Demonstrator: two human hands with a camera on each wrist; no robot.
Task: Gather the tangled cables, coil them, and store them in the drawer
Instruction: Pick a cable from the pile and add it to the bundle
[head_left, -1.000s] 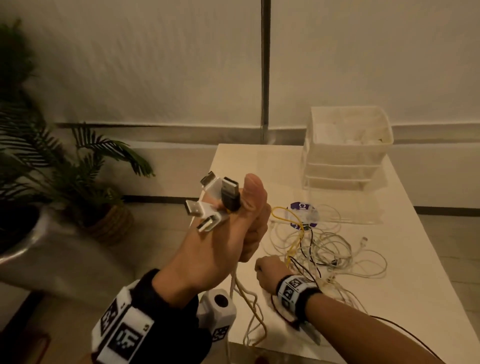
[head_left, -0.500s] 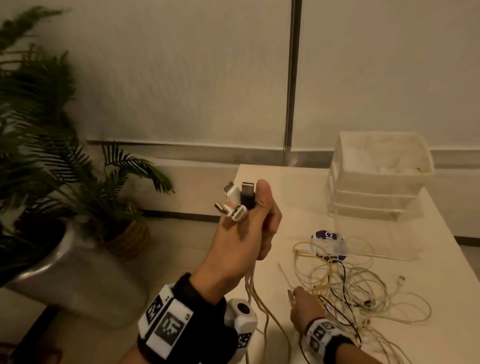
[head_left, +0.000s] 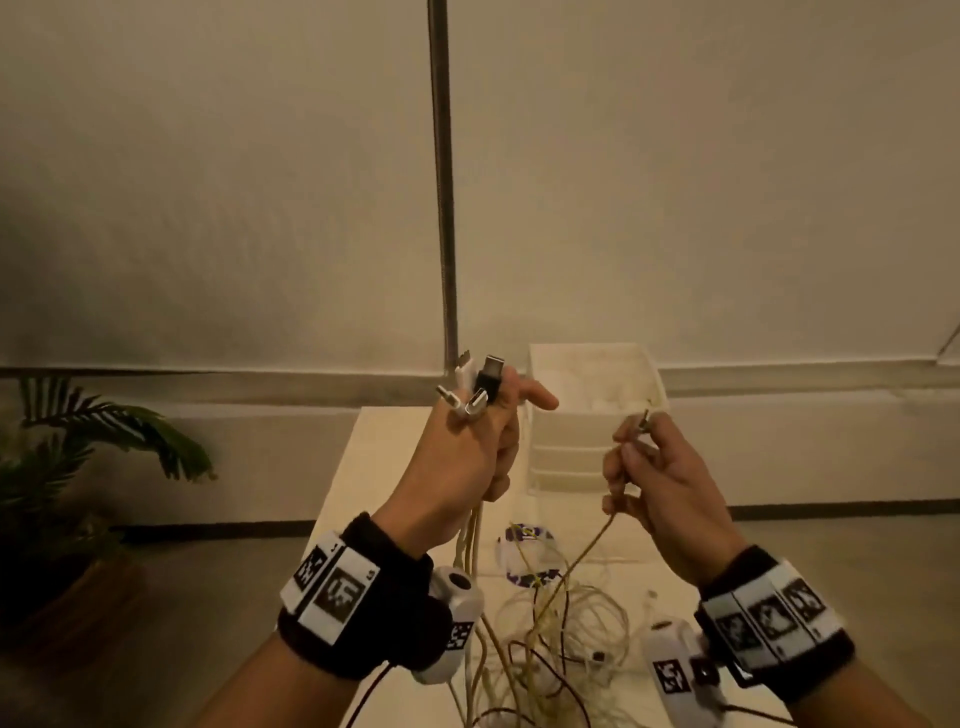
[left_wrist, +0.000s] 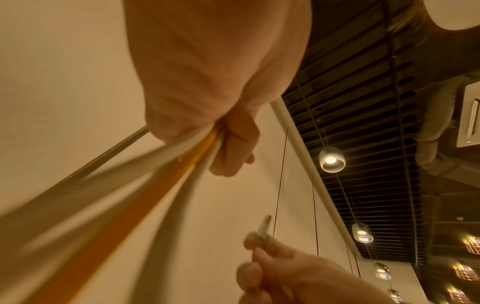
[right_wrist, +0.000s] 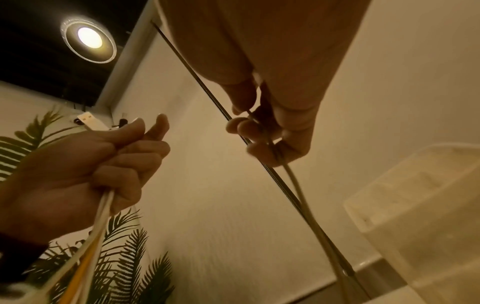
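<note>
My left hand (head_left: 485, 441) is raised above the table and grips a bundle of cables; several white and black USB plugs (head_left: 475, 387) stick up out of the fist, and white and yellow cords (left_wrist: 166, 179) hang down from it. To its right, my right hand (head_left: 649, 462) pinches the plug end of one pale cable (head_left: 587, 551), whose cord drops to the tangled pile of cables (head_left: 561, 623) on the white table (head_left: 374, 467). In the right wrist view that cable (right_wrist: 296, 185) runs through the curled fingers. The translucent drawer unit (head_left: 597, 415) stands behind both hands.
A purple and white disc (head_left: 527, 535) lies under the cables near the drawer unit. A potted palm (head_left: 78, 467) stands on the floor left of the table. A wall with a dark vertical strip (head_left: 441, 208) is behind. The table's left edge is close to my left wrist.
My right hand has lifted off the table with one cable end and now stands level with the left hand. The left hand kept its bundle. The head view has tilted upward.
</note>
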